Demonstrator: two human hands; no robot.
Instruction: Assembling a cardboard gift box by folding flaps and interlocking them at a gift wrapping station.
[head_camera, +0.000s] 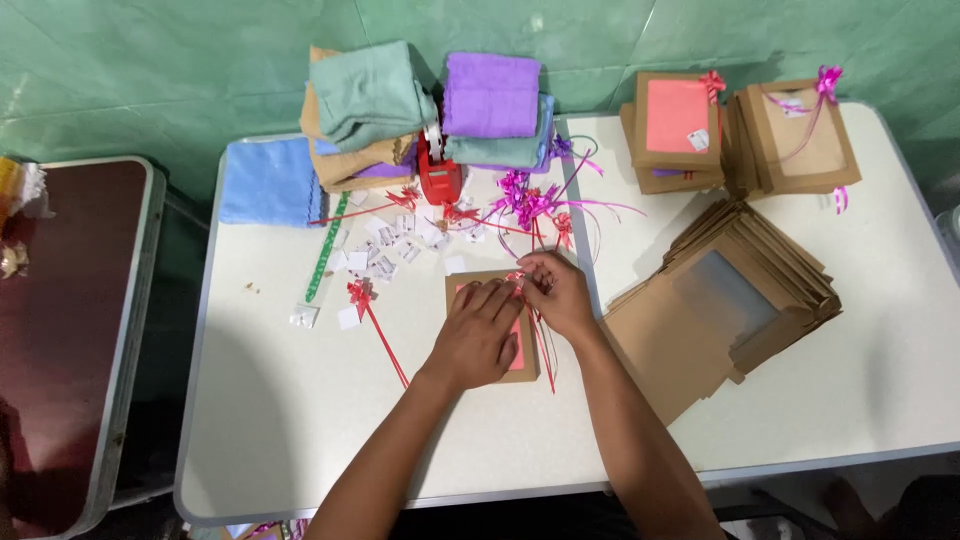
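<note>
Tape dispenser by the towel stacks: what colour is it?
Red; the tape dispenser shows best in the head view, between the two towel stacks.

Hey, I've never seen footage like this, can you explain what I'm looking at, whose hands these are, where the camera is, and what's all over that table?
There is no machine here. A camera worn on a person's head looks straight down at their own two hands over a white table. The left hand lies flat on a small brown box with a pink window. The right hand pinches a small red ribbon bow at the box's top edge. Around them lie folded cloths, a red tape dispenser, loose ribbon bows, small white squares, a pile of flat brown boxes and finished boxes with bows.
</note>
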